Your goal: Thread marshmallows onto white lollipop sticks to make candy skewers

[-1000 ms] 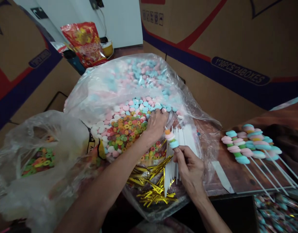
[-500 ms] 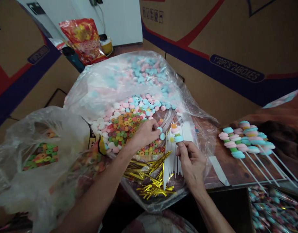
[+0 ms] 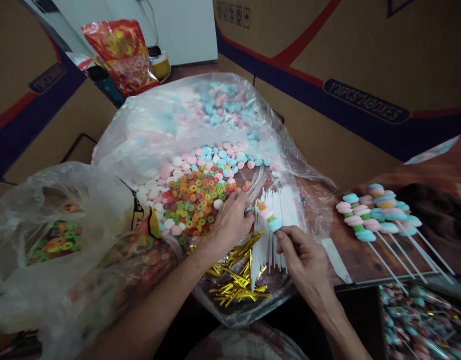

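My right hand (image 3: 307, 255) is closed on a candy skewer (image 3: 270, 218), just below its lowest blue marshmallow. Its short stack shows orange at the tip, then pink and white, green, and blue. Close to that tip, my left hand (image 3: 236, 217) has its fingers pinched, and a bit of a light blue marshmallow (image 3: 249, 208) shows at the fingertips. White sticks (image 3: 270, 250) lie in a bundle under the skewer. Colourful gummy rings (image 3: 194, 197) are heaped beside my left hand, with loose pink, white and blue marshmallows (image 3: 224, 160) behind them.
Gold twist ties (image 3: 240, 292) lie in front. A large clear bag (image 3: 147, 130) of marshmallows stands behind; another plastic bag (image 3: 38, 200) with gummy rings is at left. Finished-looking skewers (image 3: 380, 215) lie right. Cardboard boxes (image 3: 346, 60) surround the table. A filled box (image 3: 421, 320) sits lower right.
My left hand has moved slightly down, near the skewer's tip. The skewer in my right hand has tilted to the left. The whole view has shifted a little.
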A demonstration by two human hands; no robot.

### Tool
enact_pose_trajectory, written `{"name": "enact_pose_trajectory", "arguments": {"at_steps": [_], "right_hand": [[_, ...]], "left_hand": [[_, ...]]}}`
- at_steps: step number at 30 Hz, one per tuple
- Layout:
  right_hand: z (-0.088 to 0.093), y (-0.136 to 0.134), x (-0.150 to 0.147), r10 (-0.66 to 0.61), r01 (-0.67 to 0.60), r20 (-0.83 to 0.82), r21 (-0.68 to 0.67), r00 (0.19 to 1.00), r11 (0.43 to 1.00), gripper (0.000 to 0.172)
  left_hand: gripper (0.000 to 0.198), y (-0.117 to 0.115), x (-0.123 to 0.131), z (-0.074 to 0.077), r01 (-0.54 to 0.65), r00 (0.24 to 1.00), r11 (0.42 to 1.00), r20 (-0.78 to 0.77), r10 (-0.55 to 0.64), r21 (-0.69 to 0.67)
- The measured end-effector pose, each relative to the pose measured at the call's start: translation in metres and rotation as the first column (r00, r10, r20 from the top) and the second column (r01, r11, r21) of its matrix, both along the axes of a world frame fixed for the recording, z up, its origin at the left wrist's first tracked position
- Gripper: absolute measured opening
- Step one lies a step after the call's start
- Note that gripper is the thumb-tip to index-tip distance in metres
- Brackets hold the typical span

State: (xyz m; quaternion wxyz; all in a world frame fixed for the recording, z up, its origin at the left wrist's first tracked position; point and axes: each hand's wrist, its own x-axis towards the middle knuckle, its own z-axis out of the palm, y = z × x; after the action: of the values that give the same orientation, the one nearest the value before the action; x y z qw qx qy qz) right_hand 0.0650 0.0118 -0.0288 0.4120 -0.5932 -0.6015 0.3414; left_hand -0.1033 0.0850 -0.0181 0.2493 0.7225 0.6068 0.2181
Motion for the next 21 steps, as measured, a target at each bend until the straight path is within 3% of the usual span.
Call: {"name": "enact_pose_trajectory", "arguments": {"at_steps": [5,12,17,21], "right_hand": [[0.003,-0.01,0.006,0.052,-0.052,0.046,-0.004,0.998,0.999,0.024],[-0.002,-0.012,-0.005,0.081,-0.081,0.031,-0.021,0.996,0.997,0.024],[-0.004,-0.009,-0.01,0.08,-0.078,0.044,-0.042,0.996,0.996,0.027],[-0.003,-0.009,-0.014,0.063,-0.057,0.067,-0.093,0.996,0.994,0.03]], "left_hand": [[0.035,-0.003,-0.006,-0.011,-0.081,0.971,0.997,0.222,0.083,-0.02],[0.025,-0.004,-0.014,-0.007,-0.055,0.786,0.984,0.601,0.147,-0.168],[0.03,-0.008,-0.016,-0.007,-0.079,0.776,0.985,0.611,0.159,-0.157],[0.034,-0.011,-0.015,-0.018,-0.143,0.839,0.99,0.531,0.123,-0.004]]}}
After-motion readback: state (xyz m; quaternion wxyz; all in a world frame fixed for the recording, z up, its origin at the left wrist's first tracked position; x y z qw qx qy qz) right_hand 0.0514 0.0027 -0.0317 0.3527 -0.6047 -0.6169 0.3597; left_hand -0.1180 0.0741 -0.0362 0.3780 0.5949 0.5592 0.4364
